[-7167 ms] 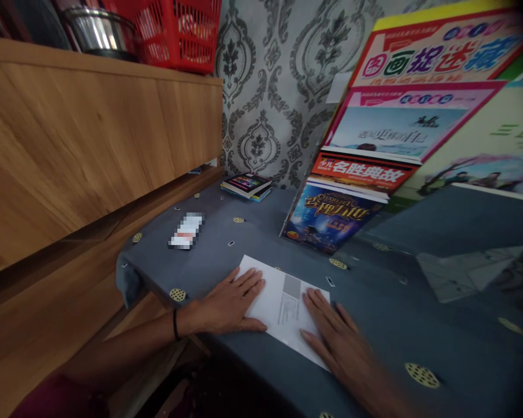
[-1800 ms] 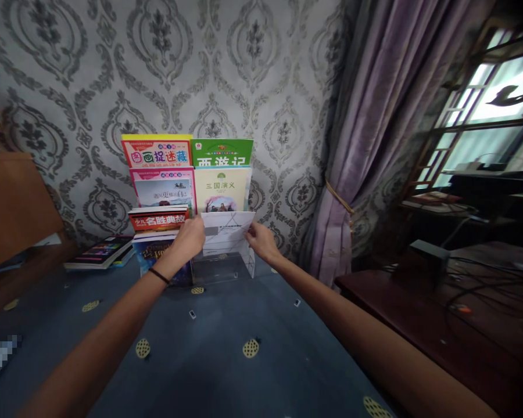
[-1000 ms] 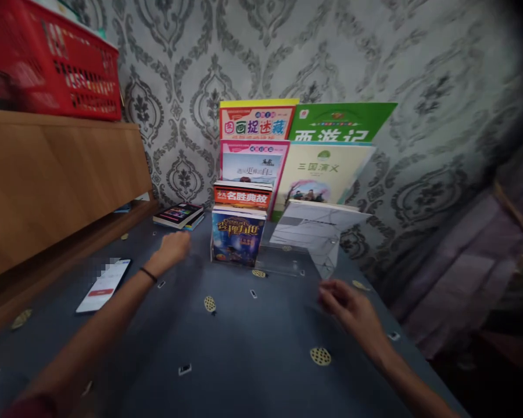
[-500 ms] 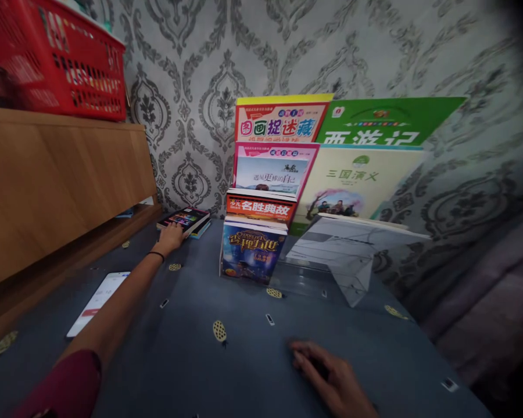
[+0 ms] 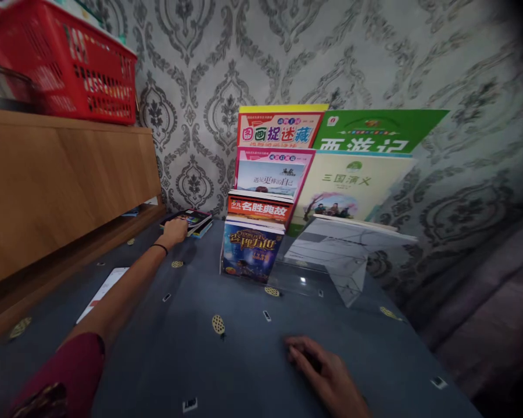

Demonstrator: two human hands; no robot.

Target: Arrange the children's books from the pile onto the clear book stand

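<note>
At the far left of the table, my left hand (image 5: pixel 175 230) is closed over the near left edge of a dark-covered book (image 5: pixel 194 219). That book lies on top of a small stack, and a blue-edged book (image 5: pixel 204 228) shows beneath it. My fingertips are hidden behind the knuckles. My right hand (image 5: pixel 325 371) rests low on the table at the front, fingers curled in toward the thumb, nothing visible in them. Beyond it stands a clear display stand (image 5: pixel 303 280) with several books, among them a blue-covered book (image 5: pixel 250 252) at the front and a pale-grey book (image 5: pixel 331 241) on the right.
A white-screened phone (image 5: pixel 102 293) lies beside my left forearm. Along the left runs a wooden cabinet (image 5: pixel 70 174) with a red basket (image 5: pixel 100 87) on top. Patterned wallpaper (image 5: pixel 192 116) rises behind the table (image 5: pixel 244 354), whose grey-blue cover has pineapple prints.
My left hand has shifted slightly, from lying on the dark book's cover to a curled shape at its near left edge. The view has tilted a little. My right hand has barely moved.
</note>
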